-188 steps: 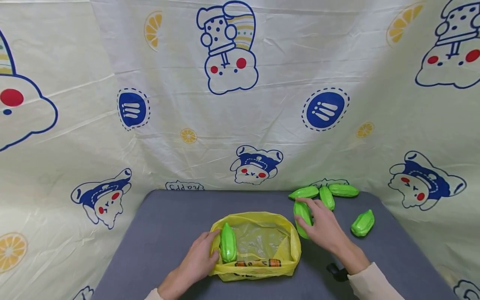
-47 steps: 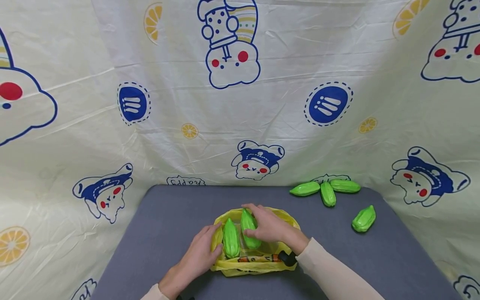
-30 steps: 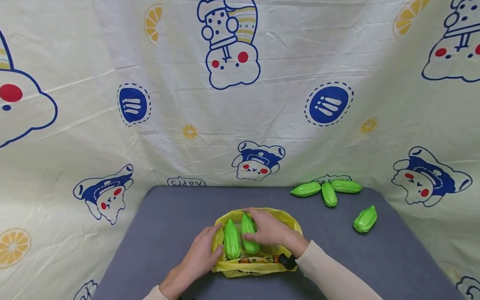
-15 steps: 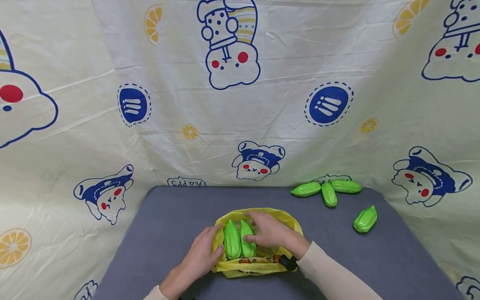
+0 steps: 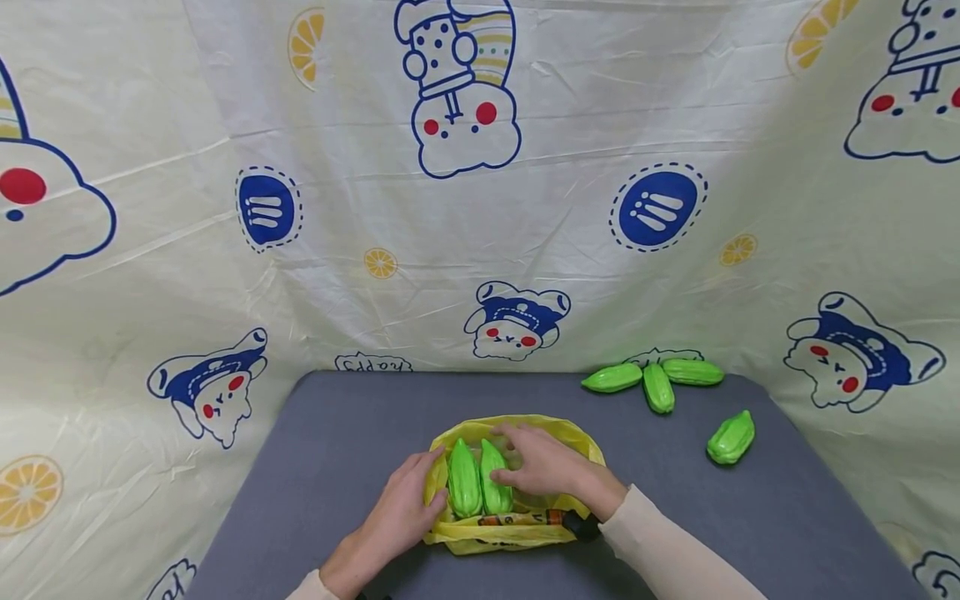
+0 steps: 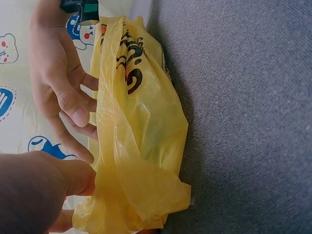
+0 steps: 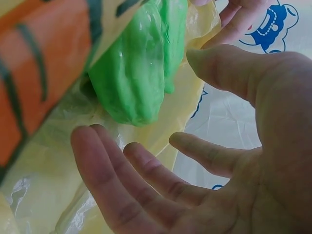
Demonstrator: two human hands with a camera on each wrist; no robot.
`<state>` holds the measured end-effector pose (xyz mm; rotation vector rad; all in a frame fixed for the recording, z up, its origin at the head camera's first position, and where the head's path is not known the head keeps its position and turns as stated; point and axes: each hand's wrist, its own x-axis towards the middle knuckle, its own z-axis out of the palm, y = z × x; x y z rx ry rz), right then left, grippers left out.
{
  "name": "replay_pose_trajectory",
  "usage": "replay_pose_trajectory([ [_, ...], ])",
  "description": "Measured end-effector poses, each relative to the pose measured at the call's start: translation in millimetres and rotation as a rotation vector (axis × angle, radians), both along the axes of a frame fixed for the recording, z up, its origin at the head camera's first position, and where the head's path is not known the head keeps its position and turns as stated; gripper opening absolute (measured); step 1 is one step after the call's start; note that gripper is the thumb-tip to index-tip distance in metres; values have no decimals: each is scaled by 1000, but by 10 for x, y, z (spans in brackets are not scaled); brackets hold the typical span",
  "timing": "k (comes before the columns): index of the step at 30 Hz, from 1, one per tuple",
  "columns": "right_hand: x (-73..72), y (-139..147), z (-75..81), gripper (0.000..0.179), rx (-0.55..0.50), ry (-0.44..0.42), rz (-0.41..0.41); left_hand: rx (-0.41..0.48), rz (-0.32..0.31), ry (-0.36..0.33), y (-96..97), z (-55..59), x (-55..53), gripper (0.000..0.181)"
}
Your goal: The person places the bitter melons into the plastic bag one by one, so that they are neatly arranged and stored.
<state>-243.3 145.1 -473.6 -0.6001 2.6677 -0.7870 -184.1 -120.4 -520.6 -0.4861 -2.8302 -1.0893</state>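
A yellow plastic bag [image 5: 517,543] stands on the table with its mouth open upward. My left hand [image 5: 405,504] pinches its left rim between thumb and fingers, as the left wrist view [image 6: 73,178] also shows. Inside lie two shiny green ridged gourds side by side, the left gourd [image 5: 464,479] nearer that hand and the right gourd [image 5: 493,479] beside it. Over the bag's mouth is my right hand [image 5: 543,462], its fingers spread and nothing gripped. In the right wrist view a gap shows between those fingers and the nearer green gourd [image 7: 131,73].
Three more green gourds [image 5: 657,389] lie together at the table's back right. Another gourd [image 5: 730,438] lies apart, nearer the right edge. A printed white curtain [image 5: 480,208] hangs behind the grey table [image 5: 337,442]. A black wrist device [image 5: 581,525] overlaps the bag's right front.
My right hand has carried a gourd from the table at the bag's right into the bag, set it beside the first and let go. My left hand has stayed at the rim.
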Motion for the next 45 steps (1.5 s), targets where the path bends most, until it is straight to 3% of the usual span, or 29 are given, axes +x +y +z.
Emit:
replay_pose_trajectory([
  [25, 118, 227, 98, 66, -10, 87, -48, -6, 3, 7, 5, -13, 15, 64],
  [45, 102, 538, 159, 56, -28, 171, -92, -13, -2, -16, 22, -1, 2, 65],
])
